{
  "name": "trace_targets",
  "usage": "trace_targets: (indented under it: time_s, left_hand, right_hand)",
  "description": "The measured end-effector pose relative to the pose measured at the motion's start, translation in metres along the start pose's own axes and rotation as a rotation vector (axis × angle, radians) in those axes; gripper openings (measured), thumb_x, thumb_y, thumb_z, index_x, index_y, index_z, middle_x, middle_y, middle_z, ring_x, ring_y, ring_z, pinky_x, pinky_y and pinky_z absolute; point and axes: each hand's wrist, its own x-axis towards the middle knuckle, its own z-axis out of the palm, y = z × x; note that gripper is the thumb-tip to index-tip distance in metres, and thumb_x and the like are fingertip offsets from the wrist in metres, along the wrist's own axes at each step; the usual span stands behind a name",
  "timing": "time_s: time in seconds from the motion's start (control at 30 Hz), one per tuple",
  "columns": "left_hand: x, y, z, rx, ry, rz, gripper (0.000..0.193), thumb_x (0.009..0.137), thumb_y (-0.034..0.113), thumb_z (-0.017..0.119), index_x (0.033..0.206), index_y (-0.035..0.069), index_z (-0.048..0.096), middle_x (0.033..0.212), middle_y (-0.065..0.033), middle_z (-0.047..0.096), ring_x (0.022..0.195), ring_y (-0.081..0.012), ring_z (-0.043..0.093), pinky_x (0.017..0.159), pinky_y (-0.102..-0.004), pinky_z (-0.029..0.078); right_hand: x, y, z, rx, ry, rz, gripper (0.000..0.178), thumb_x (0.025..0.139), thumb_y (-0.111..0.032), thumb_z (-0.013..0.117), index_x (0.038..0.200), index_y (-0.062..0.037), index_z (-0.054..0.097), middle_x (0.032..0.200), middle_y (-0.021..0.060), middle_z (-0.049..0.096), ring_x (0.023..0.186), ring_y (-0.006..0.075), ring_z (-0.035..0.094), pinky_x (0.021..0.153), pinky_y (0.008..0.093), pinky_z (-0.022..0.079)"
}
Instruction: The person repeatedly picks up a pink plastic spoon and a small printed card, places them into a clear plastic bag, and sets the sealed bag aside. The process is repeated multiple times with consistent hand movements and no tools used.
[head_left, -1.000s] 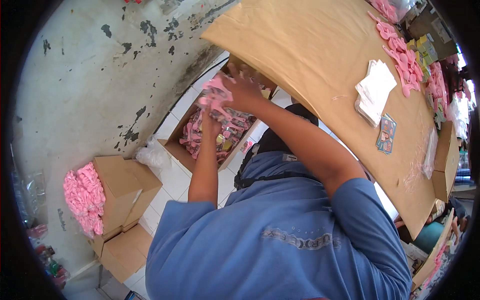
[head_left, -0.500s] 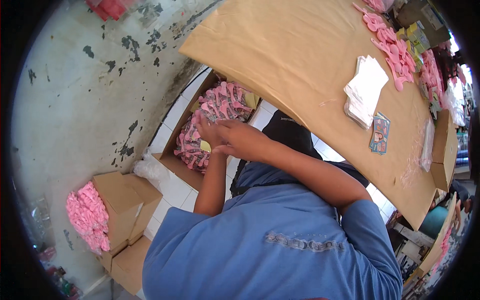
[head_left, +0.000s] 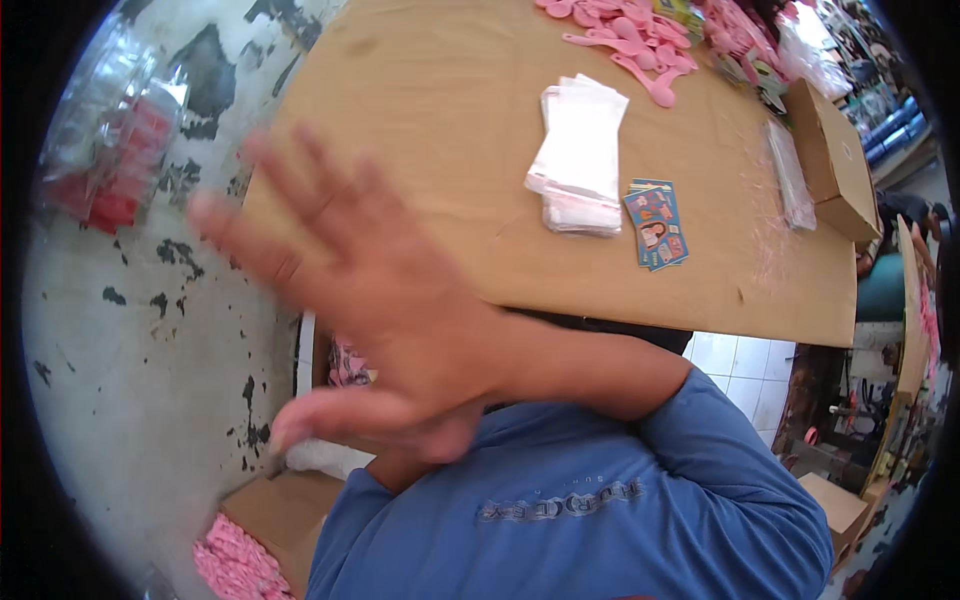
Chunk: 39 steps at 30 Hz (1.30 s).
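Observation:
My right hand [head_left: 400,310] is raised large across the left of the view, somewhat blurred. Its fingers are spread apart and nothing is in them. Behind it, my left forearm [head_left: 395,472] comes up from the blue sleeve. My left hand is mostly covered by the right, and its fingers cannot be seen. Pink packed spoons [head_left: 347,365] in a carton on the floor show only in part behind my right hand. On the brown-covered table [head_left: 430,120] lie a stack of clear-white plastic sleeves [head_left: 580,150] and a few blue printed cards [head_left: 657,228].
Loose pink spoons [head_left: 635,40] are heaped at the table's far side. A cardboard box [head_left: 830,160] stands at its right edge beside a clear plastic pack [head_left: 790,175]. Left is a peeling wall [head_left: 130,350], with a carton [head_left: 270,510] and a pink bundle [head_left: 238,562] below.
My hands have come up from the carton of pink spoons. The right hand has opened wide and now hides the left. The view has swung toward the table.

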Motion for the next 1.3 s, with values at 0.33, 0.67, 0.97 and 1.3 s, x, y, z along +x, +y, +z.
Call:
trace_targets:
  time_s: [0.33,0.67,0.97,1.3]
  left_hand:
    - [0.162,0.008,0.108,1.117,-0.860,-0.288,0.035,0.101,0.027,0.065,0.116,-0.004,0.068,0.104,-0.0118,0.075,0.100,-0.0189,0.066,0.090,-0.0332,0.050]
    - [0.254,-0.064,0.082,1.731,-0.412,-0.452,0.035,0.095,0.033,0.077,0.090,0.001,0.065,0.074,-0.0001,0.062,0.068,-0.0075,0.052,0.060,-0.0255,0.044]
    - [0.258,-0.077,0.071,1.592,-0.338,-0.655,0.038,0.088,0.035,0.083,0.084,0.003,0.063,0.075,0.0008,0.060,0.066,-0.0066,0.050,0.058,-0.0236,0.040]
    - [0.254,-0.075,0.067,1.571,-0.351,-0.671,0.034,0.088,0.030,0.084,0.086,0.004,0.062,0.077,0.0020,0.058,0.069,-0.0055,0.050,0.059,-0.0220,0.040]
  right_hand:
    - [-0.127,0.048,-0.172,-0.911,0.281,0.682,0.034,0.092,-0.027,0.074,0.115,-0.0036,0.065,0.099,0.0150,0.067,0.100,0.0336,0.064,0.086,0.0470,0.049]
    - [-0.172,0.059,-0.149,-0.840,0.198,1.045,0.055,0.080,-0.045,0.084,0.108,-0.0051,0.058,0.104,0.0121,0.061,0.098,0.0319,0.063,0.080,0.0443,0.051]
    - [-0.170,0.075,-0.161,-0.663,0.239,1.075,0.048,0.082,-0.042,0.083,0.098,-0.0062,0.056,0.095,0.0114,0.062,0.091,0.0329,0.063,0.076,0.0461,0.050]
    - [-0.180,0.083,-0.160,-0.657,0.344,0.988,0.030,0.098,-0.031,0.066,0.092,-0.0032,0.056,0.090,0.0155,0.063,0.087,0.0378,0.062,0.073,0.0494,0.048]
